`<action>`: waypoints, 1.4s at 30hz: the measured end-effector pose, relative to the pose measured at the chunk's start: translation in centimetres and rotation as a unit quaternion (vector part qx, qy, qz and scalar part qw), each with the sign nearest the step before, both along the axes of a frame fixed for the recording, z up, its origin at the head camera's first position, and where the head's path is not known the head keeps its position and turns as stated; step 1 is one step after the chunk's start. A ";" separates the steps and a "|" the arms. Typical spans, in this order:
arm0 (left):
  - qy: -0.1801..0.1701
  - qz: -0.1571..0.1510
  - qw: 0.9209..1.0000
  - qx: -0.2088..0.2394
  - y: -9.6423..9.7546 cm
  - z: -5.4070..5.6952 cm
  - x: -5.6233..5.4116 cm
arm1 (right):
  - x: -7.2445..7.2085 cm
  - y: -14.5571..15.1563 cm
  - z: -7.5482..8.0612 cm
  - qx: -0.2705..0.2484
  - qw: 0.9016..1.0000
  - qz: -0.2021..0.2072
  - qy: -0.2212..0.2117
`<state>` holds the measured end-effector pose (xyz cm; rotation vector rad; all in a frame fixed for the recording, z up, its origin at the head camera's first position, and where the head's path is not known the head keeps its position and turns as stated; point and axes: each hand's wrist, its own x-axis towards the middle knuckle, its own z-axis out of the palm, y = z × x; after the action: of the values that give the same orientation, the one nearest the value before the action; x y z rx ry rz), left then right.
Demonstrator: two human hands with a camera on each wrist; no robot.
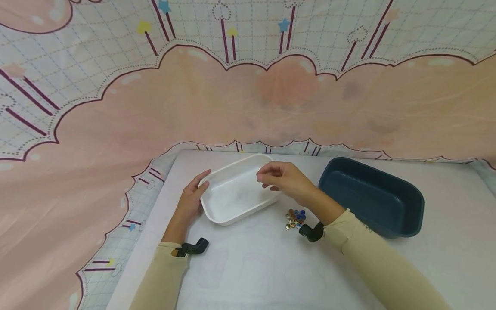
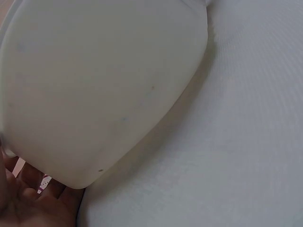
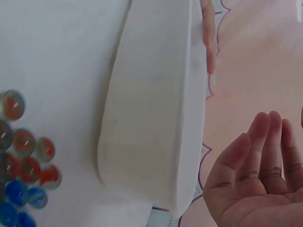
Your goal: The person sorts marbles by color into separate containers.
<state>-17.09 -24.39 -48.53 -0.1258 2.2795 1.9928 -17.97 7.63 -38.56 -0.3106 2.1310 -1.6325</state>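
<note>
My left hand [image 1: 190, 196] grips the left end of a white rectangular tray [image 1: 217, 216], its thumb at the rim and the other fingers on the outer side. The left wrist view shows the tray's outer wall [image 2: 94, 85] close up, with part of the hand [image 2: 38, 201] at its lower corner. Over the tray's right end hovers my right hand [image 1: 286, 178], its fingers loosely bent. In the right wrist view no object shows in that hand [image 3: 255, 184]. A cluster of glass marbles [image 1: 296, 218], amber-orange and blue, lies on the table below the right forearm.
A dark blue rectangular basin [image 1: 414, 211] stands at the right, beside the right forearm. White cloth covers the table [image 1: 240, 275]. Behind it hangs a patterned peach curtain [image 1: 240, 103]. Each wrist wears a black camera mount, such as the left one [image 1: 195, 246].
</note>
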 end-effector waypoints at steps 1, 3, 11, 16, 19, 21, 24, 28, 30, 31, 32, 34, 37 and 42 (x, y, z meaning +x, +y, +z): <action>0.000 0.000 1.000 -0.001 0.0 0.0 0.0 | 0.1 0.4 0.1 0.002 1.000 -0.004 0.001; -0.001 0.000 1.000 -0.003 0.0 0.0 0.0 | 0.5 1.2 0.1 0.005 1.000 -0.013 0.002; 0.005 -0.003 1.000 0.003 -0.1 -0.1 0.0 | 1.9 3.7 -0.7 0.027 0.999 -0.042 0.020; 0.008 -0.004 1.000 0.005 -0.1 -0.2 -0.1 | 3.0 5.0 -1.8 0.039 0.997 -0.048 0.035; 0.005 -0.001 1.000 0.005 -0.2 -0.2 -0.1 | 3.7 5.7 -2.5 0.051 0.997 -0.044 0.045; 0.003 0.000 1.000 0.002 -0.2 -0.2 -0.1 | 4.2 6.0 -3.0 0.061 0.996 -0.041 0.053; 0.001 0.002 1.000 -0.001 -0.1 -0.2 -0.1 | 4.8 6.4 -3.6 0.081 0.994 -0.038 0.064; 0.001 0.003 1.000 0.005 -0.1 -0.2 -0.1 | 5.3 6.6 -4.4 0.106 0.990 -0.036 0.086; 0.003 0.003 1.000 0.008 -0.1 -0.2 -0.1 | 5.5 6.6 -4.8 0.113 0.988 -0.034 0.095; 0.002 0.004 1.000 0.009 -0.1 -0.2 -0.1 | 5.6 6.6 -5.0 0.117 0.988 -0.033 0.097; 0.003 0.005 1.000 0.009 -0.1 -0.2 -0.1 | 5.6 6.6 -5.2 0.120 0.987 -0.031 0.099; 0.003 0.004 1.000 0.010 -0.1 -0.2 -0.1 | 5.8 6.6 -5.5 0.129 0.986 -0.030 0.100; 0.001 0.003 1.000 0.013 -0.1 -0.2 -0.1 | 6.0 6.7 -6.0 0.142 0.983 -0.030 0.109; -0.001 -0.001 1.000 0.015 0.0 -0.1 -0.2 | 6.1 6.8 -6.8 0.143 0.975 -0.028 0.167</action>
<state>-17.26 -24.41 -48.65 -0.1247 2.2463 2.0241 -11.87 14.43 -45.35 -0.4644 2.6087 -1.3504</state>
